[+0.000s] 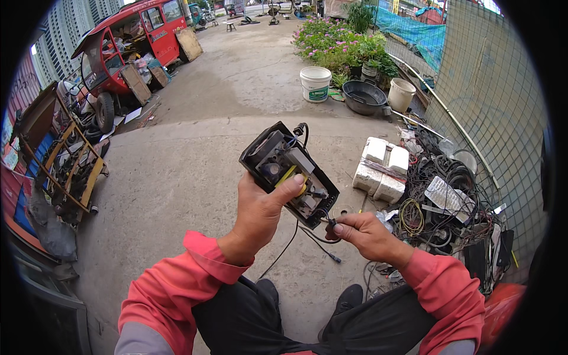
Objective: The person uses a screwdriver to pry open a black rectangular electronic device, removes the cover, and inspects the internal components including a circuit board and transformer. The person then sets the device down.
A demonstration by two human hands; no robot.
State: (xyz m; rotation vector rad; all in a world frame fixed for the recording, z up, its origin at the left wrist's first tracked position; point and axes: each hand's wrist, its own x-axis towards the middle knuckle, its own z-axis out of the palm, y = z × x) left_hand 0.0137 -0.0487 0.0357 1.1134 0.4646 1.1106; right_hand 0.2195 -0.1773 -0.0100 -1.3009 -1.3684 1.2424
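Observation:
An opened black charger (pixel 273 155), a long box with its circuit board showing, is gripped in my left hand (pixel 258 208). The left thumb presses over a yellow-wrapped part on the board, and the fingers go under the case out of sight. At the case's lower right end, my right hand (pixel 368 235) pinches a black cable (pixel 331 228) where it leaves the box. Thin wires run from there into the case. Another black lead with a plug (pixel 335 258) hangs below, and a short looped cord (pixel 303 133) sticks out at the far end.
Right of me lies a heap of cables and scrap (pixel 441 201) beside white foam blocks (pixel 381 171). A white bucket (pixel 315 84) and a black basin (pixel 365 97) stand ahead near flowering plants. A red vehicle (pixel 148 35) and a rusty frame (pixel 65 148) are on the left.

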